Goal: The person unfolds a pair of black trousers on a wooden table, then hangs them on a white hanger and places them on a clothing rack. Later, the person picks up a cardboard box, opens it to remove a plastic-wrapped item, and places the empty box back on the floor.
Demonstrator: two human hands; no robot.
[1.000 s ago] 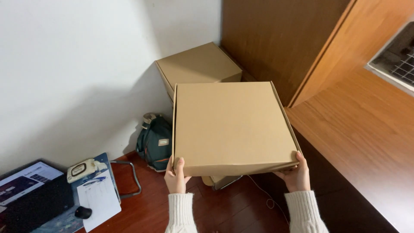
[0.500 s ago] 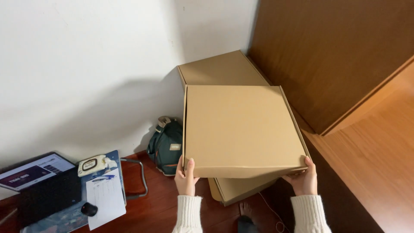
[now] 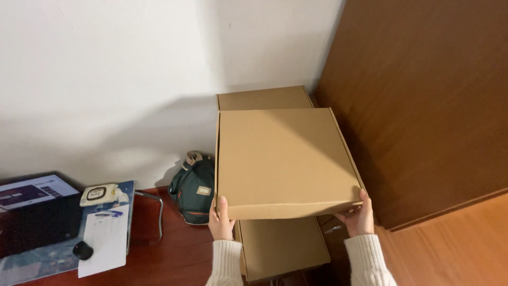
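Nearest the camera, hands: left hand (image 3: pixel 220 222) and right hand (image 3: pixel 359 217) clamp the near corners of the flat cardboard box (image 3: pixel 286 161), one per corner, cream sleeves below.
Grip state: both closed on the box; left fingers run up its near-left edge, right thumb up on its near-right corner with fingers curled under its bottom face.
Hand pose: forearms rise from the bottom edge of view, roughly parallel, palms turned inward toward the box sides.
Box position: held level in the air, lid shut, long faces horizontal.
Under the box: second cardboard box (image 3: pixel 283 246), lower down, sticks out past its near edge; not touching, as far as I can tell.
Progress, my read: box lifted and carried, not yet set down; placing is what is left.
Left of the box: green backpack (image 3: pixel 194 189) against the wall; further left a low table (image 3: pixel 63 233) with laptop (image 3: pixel 32 212), paper sheet (image 3: pixel 105 241), black mouse (image 3: pixel 83 250).
Behind the box: third cardboard box (image 3: pixel 263 98) at the white wall (image 3: pixel 132 74).
Right of the box: brown wooden panel (image 3: pixel 423 106).
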